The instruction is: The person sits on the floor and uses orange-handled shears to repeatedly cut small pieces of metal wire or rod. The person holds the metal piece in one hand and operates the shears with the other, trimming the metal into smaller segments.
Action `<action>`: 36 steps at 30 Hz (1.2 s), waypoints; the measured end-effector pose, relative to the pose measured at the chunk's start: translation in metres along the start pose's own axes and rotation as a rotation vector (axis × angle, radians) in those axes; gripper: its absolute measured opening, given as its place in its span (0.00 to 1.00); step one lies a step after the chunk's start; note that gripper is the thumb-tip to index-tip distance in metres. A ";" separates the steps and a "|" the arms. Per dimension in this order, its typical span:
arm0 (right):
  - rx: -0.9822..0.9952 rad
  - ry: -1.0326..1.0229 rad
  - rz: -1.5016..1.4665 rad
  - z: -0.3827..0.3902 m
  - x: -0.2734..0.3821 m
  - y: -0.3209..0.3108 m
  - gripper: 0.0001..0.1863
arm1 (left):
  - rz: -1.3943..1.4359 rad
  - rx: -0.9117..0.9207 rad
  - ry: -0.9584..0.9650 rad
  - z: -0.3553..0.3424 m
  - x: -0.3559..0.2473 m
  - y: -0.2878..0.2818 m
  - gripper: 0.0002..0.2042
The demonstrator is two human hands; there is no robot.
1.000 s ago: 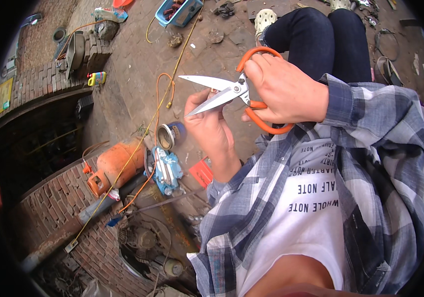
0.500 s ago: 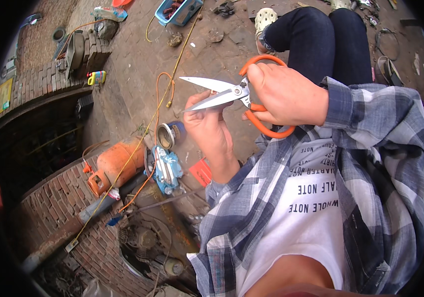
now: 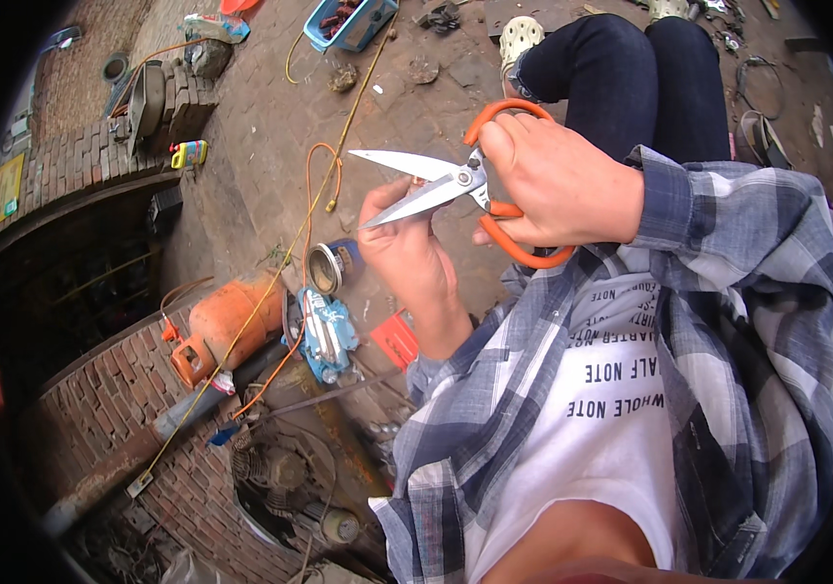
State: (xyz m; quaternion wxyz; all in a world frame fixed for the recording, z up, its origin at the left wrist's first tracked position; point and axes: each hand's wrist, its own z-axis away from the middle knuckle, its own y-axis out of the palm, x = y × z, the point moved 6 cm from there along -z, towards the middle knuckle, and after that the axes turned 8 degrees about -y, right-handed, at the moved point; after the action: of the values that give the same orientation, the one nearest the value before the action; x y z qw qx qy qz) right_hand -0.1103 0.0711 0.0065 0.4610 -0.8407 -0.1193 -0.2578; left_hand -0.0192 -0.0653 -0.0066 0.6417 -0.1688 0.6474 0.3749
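My right hand [image 3: 567, 185] is closed around the orange handles of a pair of scissors [image 3: 465, 179]. Their two silver blades point left and stand apart. Just behind the lower blade is my left hand [image 3: 415, 255], its fingers curled and pinched together. A tiny reddish bit shows at its fingertips, between the blades, too small to name. The lower blade hides part of these fingers.
Left of my hands stand an open can [image 3: 327, 267], a blue plastic packet [image 3: 327, 334] and an orange gas cylinder [image 3: 236, 319]. A yellow cord [image 3: 353, 107] crosses the brick floor. A blue basket [image 3: 366, 27] with dark red pieces sits at the top.
The scissors and my right hand have shifted very slightly to the left. The blades are still apart, and my left hand stays nearly in place.
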 end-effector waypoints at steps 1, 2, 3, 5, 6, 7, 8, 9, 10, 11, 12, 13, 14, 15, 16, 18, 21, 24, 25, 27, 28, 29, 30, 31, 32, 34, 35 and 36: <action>0.022 0.016 -0.010 0.001 -0.001 0.002 0.35 | 0.002 0.018 -0.003 0.000 0.000 0.001 0.05; 0.043 0.035 -0.018 0.004 -0.003 0.004 0.35 | 0.004 0.038 -0.008 -0.001 0.001 0.002 0.05; 0.064 0.053 -0.026 0.005 -0.005 0.005 0.35 | 0.006 0.059 -0.012 -0.001 0.001 0.002 0.05; 0.082 0.074 -0.045 0.005 -0.003 0.006 0.34 | 0.034 0.065 -0.028 -0.001 0.003 -0.001 0.06; 0.092 0.084 -0.054 0.004 -0.002 0.006 0.34 | 0.048 0.069 -0.036 -0.001 0.004 -0.002 0.06; 0.131 0.111 -0.058 0.004 -0.002 0.007 0.33 | 0.053 0.068 -0.034 -0.001 0.003 -0.002 0.06; 0.169 0.137 -0.061 0.004 -0.003 0.008 0.33 | 0.057 0.068 -0.030 -0.001 0.002 -0.002 0.06; 0.208 0.162 -0.063 0.004 -0.003 0.009 0.32 | 0.062 0.067 -0.026 -0.001 0.002 -0.001 0.06; 0.208 0.159 -0.046 0.004 -0.004 0.010 0.32 | 0.068 0.067 -0.030 -0.001 0.002 -0.001 0.06; 0.209 0.155 -0.029 0.005 -0.005 0.011 0.31 | 0.074 0.066 -0.035 -0.001 0.003 -0.002 0.06; 0.210 0.152 -0.013 0.005 -0.005 0.012 0.31 | 0.081 0.064 -0.039 -0.001 0.003 -0.002 0.06; 0.236 0.166 -0.016 0.005 -0.007 0.012 0.31 | 0.090 0.077 -0.044 -0.002 0.005 -0.002 0.06; 0.263 0.180 -0.021 0.004 -0.007 0.011 0.31 | 0.098 0.089 -0.048 -0.002 0.006 -0.002 0.05; 0.289 0.193 -0.024 0.004 -0.009 0.011 0.31 | 0.107 0.101 -0.052 -0.003 0.007 -0.002 0.05; 0.242 0.159 -0.001 0.003 -0.009 0.011 0.31 | 0.109 0.081 -0.054 -0.003 0.008 -0.001 0.05; 0.146 0.091 0.047 0.002 -0.010 0.010 0.32 | 0.114 0.042 -0.055 -0.002 0.007 0.003 0.05; 0.021 0.026 0.083 -0.002 -0.004 0.000 0.33 | 0.136 0.093 -0.064 -0.005 0.013 -0.002 0.05; 0.011 0.002 0.087 -0.004 -0.002 -0.002 0.35 | 0.102 0.072 -0.042 -0.006 0.011 -0.004 0.05; 0.015 0.005 0.079 -0.004 -0.003 -0.001 0.35 | 0.084 0.071 -0.039 -0.006 0.010 -0.005 0.05; 0.021 0.010 0.066 -0.002 -0.003 0.001 0.35 | 0.051 0.070 -0.033 -0.007 0.010 -0.004 0.05; 0.024 0.015 0.058 -0.001 -0.004 0.003 0.35 | 0.041 0.071 -0.033 -0.007 0.010 -0.005 0.05; 0.026 0.019 0.049 0.000 -0.005 0.005 0.35 | 0.030 0.072 -0.034 -0.007 0.010 -0.005 0.05; 0.029 0.023 0.040 0.001 -0.006 0.006 0.36 | 0.020 0.073 -0.034 -0.008 0.010 -0.006 0.05; 0.048 0.035 0.027 0.002 -0.006 0.007 0.35 | 0.025 0.082 -0.038 -0.008 0.011 -0.005 0.05; 0.067 0.047 0.015 0.003 -0.007 0.007 0.35 | 0.030 0.093 -0.044 -0.008 0.012 -0.005 0.04; 0.078 0.053 -0.002 0.003 -0.006 0.006 0.35 | 0.046 0.098 -0.054 -0.008 0.013 -0.005 0.04; 0.071 0.045 -0.010 0.003 -0.006 0.005 0.35 | 0.056 0.090 -0.059 -0.008 0.013 -0.005 0.03; 0.063 0.037 -0.018 0.002 -0.005 0.004 0.35 | 0.066 0.083 -0.064 -0.007 0.014 -0.005 0.03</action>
State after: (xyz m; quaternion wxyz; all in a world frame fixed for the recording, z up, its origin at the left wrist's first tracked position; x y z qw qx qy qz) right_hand -0.1121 0.0710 -0.0005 0.4870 -0.8198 -0.1263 -0.2736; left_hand -0.0223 -0.0705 -0.0218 0.6558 -0.1089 0.6468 0.3739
